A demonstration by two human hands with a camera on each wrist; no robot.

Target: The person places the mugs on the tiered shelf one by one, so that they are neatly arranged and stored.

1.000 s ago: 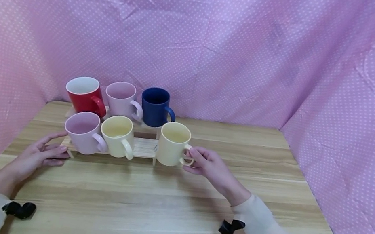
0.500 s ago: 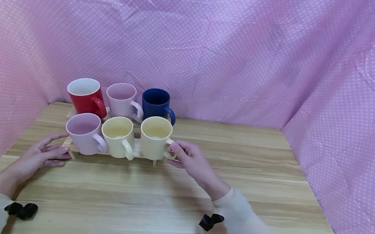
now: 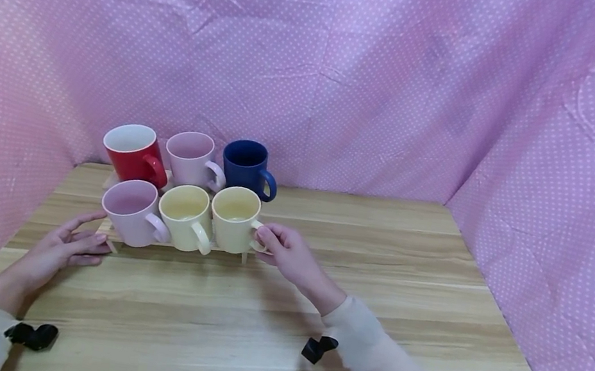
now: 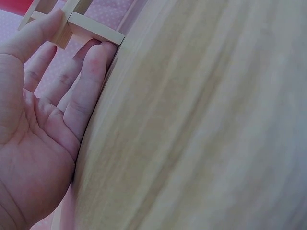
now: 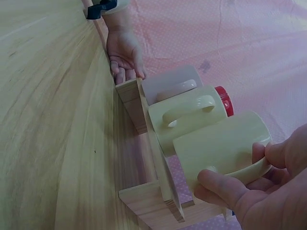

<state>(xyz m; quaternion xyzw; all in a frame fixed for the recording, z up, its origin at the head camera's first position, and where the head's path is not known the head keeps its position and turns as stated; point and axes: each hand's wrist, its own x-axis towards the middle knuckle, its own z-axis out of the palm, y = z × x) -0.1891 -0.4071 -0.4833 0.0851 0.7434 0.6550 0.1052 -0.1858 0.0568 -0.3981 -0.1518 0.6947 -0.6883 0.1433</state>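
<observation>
My right hand (image 3: 296, 266) pinches the handle of a pale yellow mug (image 3: 234, 231), which stands upright at the right end of the front row. In the right wrist view, the mug's base is close to the front slat of a two-level wooden rack (image 5: 148, 203). Left of it is a second yellow mug (image 3: 182, 226), then a lilac mug (image 3: 129, 220). My left hand (image 3: 56, 251) rests with loosely extended fingers against the rack's left end. Its fingertips touch the wooden end piece (image 4: 96, 28) in the left wrist view.
Behind, the upper row carries a red mug (image 3: 132, 159) with white inside, another lilac mug (image 3: 190, 162) and a dark blue mug (image 3: 244, 170). All handles point right. The wood-grain table (image 3: 204, 333) is surrounded by pink dotted cloth (image 3: 350, 77).
My right hand has carried the yellow mug leftward along the front of the rack until it sits beside the other yellow mug. My left hand stays at the rack's left end.
</observation>
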